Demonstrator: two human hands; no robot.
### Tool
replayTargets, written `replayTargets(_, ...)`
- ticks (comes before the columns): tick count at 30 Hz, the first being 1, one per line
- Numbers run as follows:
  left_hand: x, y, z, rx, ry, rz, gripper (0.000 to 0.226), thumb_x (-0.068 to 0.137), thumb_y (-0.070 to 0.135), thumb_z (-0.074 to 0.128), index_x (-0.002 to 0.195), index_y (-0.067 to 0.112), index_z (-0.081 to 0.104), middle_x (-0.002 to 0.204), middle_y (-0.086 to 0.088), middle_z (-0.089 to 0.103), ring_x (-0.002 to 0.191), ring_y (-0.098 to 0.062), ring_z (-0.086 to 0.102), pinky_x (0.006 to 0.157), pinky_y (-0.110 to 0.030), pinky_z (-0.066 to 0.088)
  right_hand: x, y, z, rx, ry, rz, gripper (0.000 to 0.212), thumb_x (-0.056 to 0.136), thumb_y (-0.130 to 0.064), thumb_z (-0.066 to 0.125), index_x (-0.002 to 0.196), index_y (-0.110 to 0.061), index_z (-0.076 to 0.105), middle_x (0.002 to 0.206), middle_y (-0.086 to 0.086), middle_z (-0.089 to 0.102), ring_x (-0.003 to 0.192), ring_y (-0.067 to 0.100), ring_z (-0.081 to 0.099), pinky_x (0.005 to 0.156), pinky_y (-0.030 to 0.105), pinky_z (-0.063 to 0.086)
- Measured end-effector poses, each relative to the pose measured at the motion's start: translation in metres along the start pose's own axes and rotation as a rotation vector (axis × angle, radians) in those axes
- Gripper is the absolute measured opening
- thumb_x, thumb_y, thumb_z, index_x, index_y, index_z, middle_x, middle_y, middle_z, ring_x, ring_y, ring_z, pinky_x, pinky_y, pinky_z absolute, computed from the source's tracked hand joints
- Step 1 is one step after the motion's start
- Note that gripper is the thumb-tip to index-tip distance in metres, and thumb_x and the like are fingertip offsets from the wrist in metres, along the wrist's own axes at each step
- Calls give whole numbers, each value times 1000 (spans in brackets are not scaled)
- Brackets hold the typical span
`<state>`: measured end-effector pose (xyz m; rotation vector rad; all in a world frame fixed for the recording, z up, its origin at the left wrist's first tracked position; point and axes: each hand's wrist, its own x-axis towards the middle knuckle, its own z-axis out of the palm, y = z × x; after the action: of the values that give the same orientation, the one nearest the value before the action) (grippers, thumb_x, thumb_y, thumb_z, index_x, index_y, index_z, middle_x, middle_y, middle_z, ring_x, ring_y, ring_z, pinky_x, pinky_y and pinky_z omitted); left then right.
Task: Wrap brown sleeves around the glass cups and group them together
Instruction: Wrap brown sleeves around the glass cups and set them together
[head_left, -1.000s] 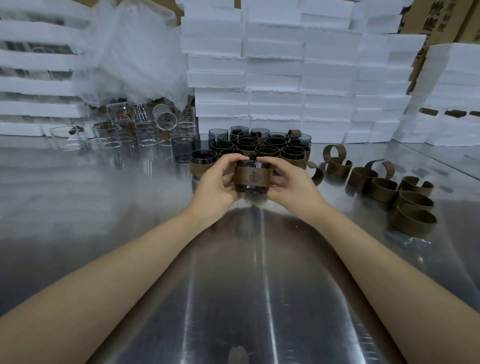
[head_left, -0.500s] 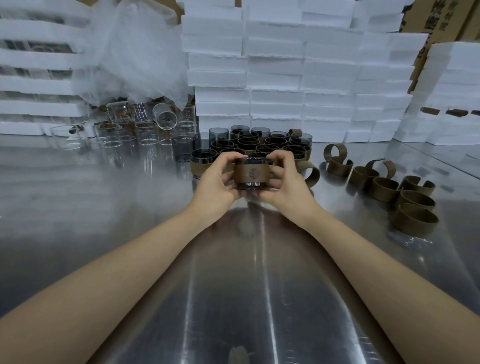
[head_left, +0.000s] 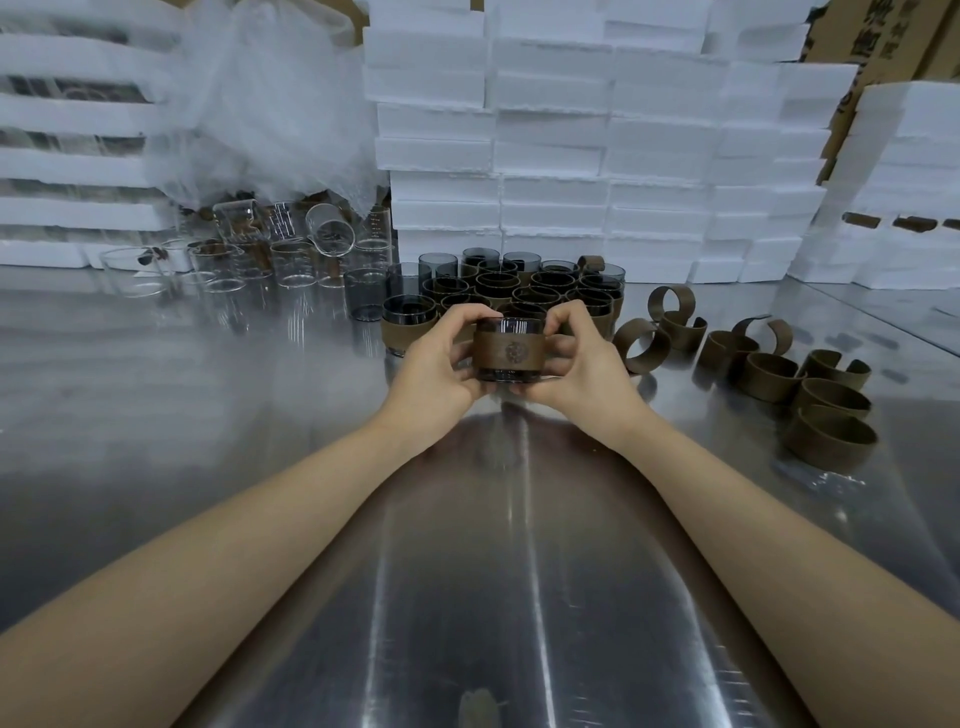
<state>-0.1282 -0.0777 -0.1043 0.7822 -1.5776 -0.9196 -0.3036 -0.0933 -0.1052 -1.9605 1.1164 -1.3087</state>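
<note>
My left hand (head_left: 435, 368) and right hand (head_left: 581, 367) each keep a closed grip on a dark glass cup (head_left: 509, 349) above the steel tabletop (head_left: 260, 415), its brown sleeve (head_left: 508, 352) (round emblem facing me) wrapped around its middle. Sleeved cups (head_left: 519, 291) cluster just behind; loose sleeves (head_left: 779, 369) lie right.

A cup (head_left: 509, 349) sits between the left hand (head_left: 435, 371) and the right hand (head_left: 582, 369), above the table (head_left: 156, 441), with a sleeve (head_left: 508, 353) around its middle. Just behind it stands the cluster of sleeved cups (head_left: 519, 291). Loose sleeves (head_left: 769, 369) lie to the right (some curled open). Bare glasses (head_left: 260, 260) stand back left, one tipped on its side. Foam blocks (head_left: 571, 130) are stacked behind everything.
</note>
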Motion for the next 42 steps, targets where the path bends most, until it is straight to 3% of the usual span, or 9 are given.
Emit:
replayTargets(7,1,-2,-1,7,5,-2,60,73,-28,62,112,17,53,115,5,55,104,-11,60,81,-19,53,-1,-1,2,23,6,19,64,66,-4,85,85,-43,38,95,6,71,85,18,73,81,46,59)
replayTargets(15,3,-4,-3,5,26,-20,59,72,-27,65,114,14,53,116,3,57,106,-14,61,84,-25,56,-2,-3,4,83,-44,68,72,70,-1,82,119,-29,38,111,3,65,96,16,70,87,33,57)
replayTargets(20,3,-6,-6,4,25,-33,59,71,-25,68,113,14,53,115,1,58,108,-16,63,81,-24,56,-3,-5,3,128,-121,97,73,73,-10,83,129,-26,40,120,5,62,101,12,68,86,25,55)
replayTargets(24,4,-7,-6,46,23,-53,61,69,-25,69,114,13,51,113,1,58,110,-23,64,83,-23,55,-4,-4,4,88,-139,114,71,74,-19,83,131,-25,41,118,4,65,103,13,67,93,30,53)
replayTargets(31,4,-5,-5,71,23,-65,61,69,-22,73,115,11,50,115,0,57,111,-26,63,87,-27,56,-3,-6,1,79,-147,101,66,80,16,58,136,-17,46,136,4,55,99,21,70,95,44,53)
replayTargets(34,3,-4,-4,86,7,-57,61,70,-23,72,116,10,50,117,-1,56,110,-24,63,84,-24,56,-3,-8,1,44,-117,91,64,78,18,55,133,-15,49,132,5,57,94,18,70,90,38,56)
replayTargets(38,2,-4,-5,141,-13,-28,58,72,-21,71,114,15,51,120,-5,57,109,-21,62,83,-23,56,-4,-8,-1,-67,-96,44,61,79,17,55,130,-15,51,126,7,60,89,11,70,78,18,53)
replayTargets(42,2,-6,-6,264,-18,-3,58,75,-22,63,114,18,50,114,1,57,107,-20,62,83,-23,56,-4,-8,0,-78,-123,76,58,83,8,55,135,-18,49,130,2,58,97,11,68,88,24,51)
